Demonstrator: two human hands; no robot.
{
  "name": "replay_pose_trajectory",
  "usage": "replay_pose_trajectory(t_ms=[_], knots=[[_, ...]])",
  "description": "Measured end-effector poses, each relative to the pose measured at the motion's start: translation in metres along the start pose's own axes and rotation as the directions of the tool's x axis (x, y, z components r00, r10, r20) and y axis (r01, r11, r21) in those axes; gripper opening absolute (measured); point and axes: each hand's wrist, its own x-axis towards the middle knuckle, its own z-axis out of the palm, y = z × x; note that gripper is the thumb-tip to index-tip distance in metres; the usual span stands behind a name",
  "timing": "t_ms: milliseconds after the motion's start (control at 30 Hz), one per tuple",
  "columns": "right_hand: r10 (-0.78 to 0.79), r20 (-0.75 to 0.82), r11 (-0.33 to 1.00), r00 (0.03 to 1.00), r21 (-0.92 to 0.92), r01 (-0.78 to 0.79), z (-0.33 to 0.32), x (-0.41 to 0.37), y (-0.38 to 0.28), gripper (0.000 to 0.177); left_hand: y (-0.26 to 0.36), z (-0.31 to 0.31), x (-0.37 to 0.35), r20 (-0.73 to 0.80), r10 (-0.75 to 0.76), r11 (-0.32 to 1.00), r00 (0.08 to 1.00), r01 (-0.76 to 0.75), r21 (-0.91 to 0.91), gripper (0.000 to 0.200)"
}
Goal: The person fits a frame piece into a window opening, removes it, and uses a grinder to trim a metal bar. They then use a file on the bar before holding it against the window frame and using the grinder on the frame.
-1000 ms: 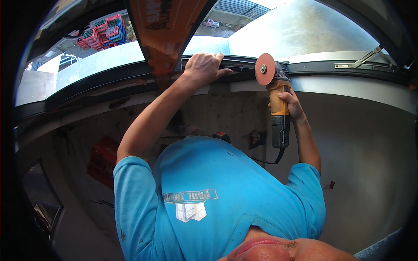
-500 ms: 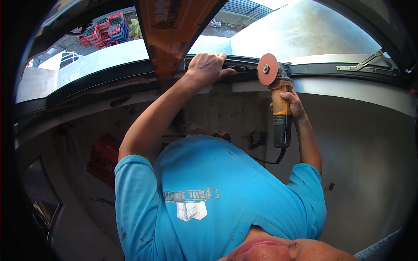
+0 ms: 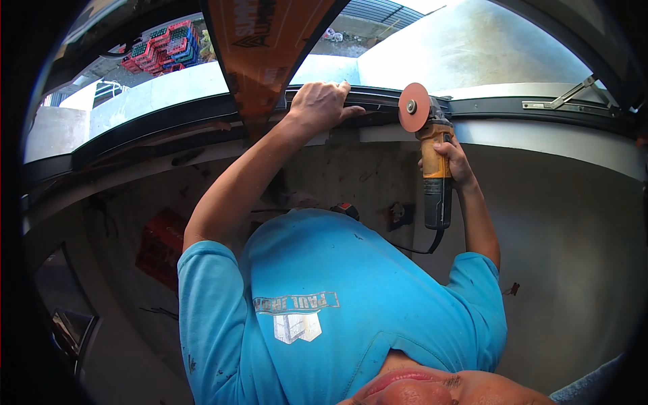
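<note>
Now, grinder point(image 3: 434, 170) in hand

Head view: at two o'clock, the right hand point(image 3: 457, 162) grips it firmly. At twelve, the left hand point(image 3: 318, 108) lies over the dark frame point(image 3: 380, 98), hold unclear. Likely a steadying step; moving calls for care.

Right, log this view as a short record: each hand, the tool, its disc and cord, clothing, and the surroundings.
Left hand: on the long black frame; fingertips hidden
Right hand: wrapped around the yellow-and-black angle grinder
Disc: flat, round, pinkish-red disc at the grinder's upper end; contact with the frame unclear
Cord: thin black cord from the grinder's lower end
Clothing: bright blue short-sleeved T-shirt
Outside: stacked red and blue plastic crates
Near left arm: red plastic crate, partly shadowed
</note>
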Motion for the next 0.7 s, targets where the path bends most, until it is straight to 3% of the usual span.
replay_pose_trajectory(t_ms=[700], knots=[[-0.032, -0.003, 0.999, 0.999, 0.007, 0.032, -0.0013, -0.0001, 0.0029, 0.045, -0.0015, -0.0014, -0.0009, -0.004, -0.003, 1.000, 1.000, 0.003, -0.009, 0.072]])
